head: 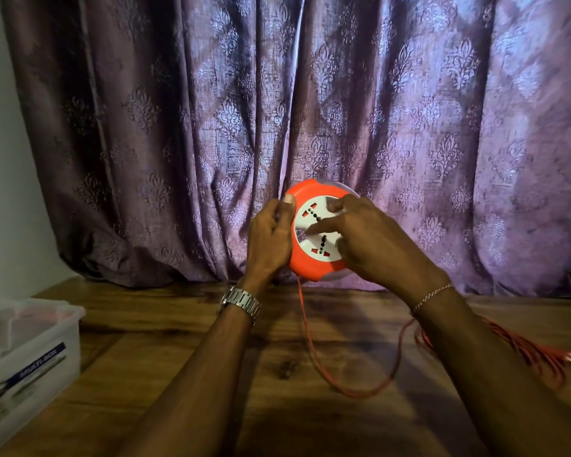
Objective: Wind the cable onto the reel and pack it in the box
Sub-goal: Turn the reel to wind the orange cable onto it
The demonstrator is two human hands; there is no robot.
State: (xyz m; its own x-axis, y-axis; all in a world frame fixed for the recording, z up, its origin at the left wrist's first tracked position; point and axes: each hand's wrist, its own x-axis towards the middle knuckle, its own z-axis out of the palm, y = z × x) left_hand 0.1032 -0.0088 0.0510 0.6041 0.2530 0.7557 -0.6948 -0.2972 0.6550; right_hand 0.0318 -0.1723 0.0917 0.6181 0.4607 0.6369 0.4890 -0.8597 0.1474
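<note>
An orange cable reel (305, 263) with a white socket face is held upright above the wooden table (185, 364). My left hand (269, 237) grips its left rim, thumb on top. On the white face rests my right hand (366, 239), fingers spread and pressing on it. The thin orange cable (314, 351) hangs from the reel's bottom, loops across the table and runs to a loose bundle at the right edge. A clear plastic box (43, 341) with a blue label stands at the left.
A purple patterned curtain (310, 110) hangs right behind the reel. The cable bundle (538, 354) lies on the table at the far right, with its plug end near the frame's edge. A white wall is at the left.
</note>
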